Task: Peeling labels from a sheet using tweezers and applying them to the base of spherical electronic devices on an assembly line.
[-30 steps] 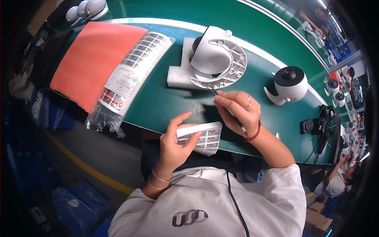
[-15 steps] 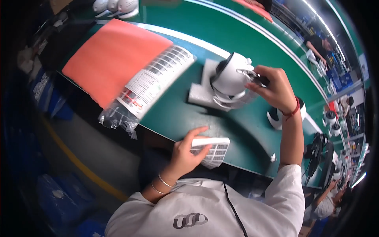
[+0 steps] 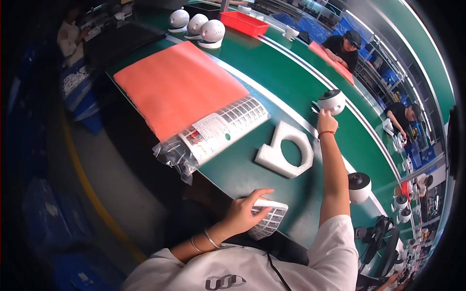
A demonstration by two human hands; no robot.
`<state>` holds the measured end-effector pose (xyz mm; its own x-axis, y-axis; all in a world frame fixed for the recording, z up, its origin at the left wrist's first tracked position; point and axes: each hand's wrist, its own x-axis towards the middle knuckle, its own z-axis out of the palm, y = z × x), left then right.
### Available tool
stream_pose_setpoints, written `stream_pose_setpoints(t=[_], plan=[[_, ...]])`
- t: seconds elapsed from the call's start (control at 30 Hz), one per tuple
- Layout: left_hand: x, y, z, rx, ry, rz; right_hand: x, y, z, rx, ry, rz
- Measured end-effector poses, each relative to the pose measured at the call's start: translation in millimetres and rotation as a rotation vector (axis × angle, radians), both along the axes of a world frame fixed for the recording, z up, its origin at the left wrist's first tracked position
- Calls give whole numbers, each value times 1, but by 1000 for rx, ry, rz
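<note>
A rounded white device with a round black top is gripped over the green strip by the bunched fingers of the right hand, while printed label sheets are clasped by the half-curled left hand.

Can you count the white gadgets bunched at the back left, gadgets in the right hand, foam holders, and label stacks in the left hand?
Bunched white gadgets: 3
White gadget in right hand: 1
Foam holder: 1
Label stack in left hand: 1
Total: 6
</note>
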<state>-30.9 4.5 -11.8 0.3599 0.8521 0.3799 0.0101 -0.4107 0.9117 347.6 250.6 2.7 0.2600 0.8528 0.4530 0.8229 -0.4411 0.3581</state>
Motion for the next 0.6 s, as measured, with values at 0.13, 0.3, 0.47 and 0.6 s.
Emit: stream_pose_setpoints(t=[0.13, 0.3, 0.47, 0.6], plan=[[0, 0, 1, -57, -22, -29, -29, -40, 12, -40, 217, 89], [0, 0, 1, -69, -36, -43, -75, -202, 31, 21, 573, 436], [2, 0, 0, -70, -42, -49, -53, -316, 42, -4, 457, 160], [6, 0, -1, -8, -26, -44, -20, -351, 36, -250, 357, -120]])
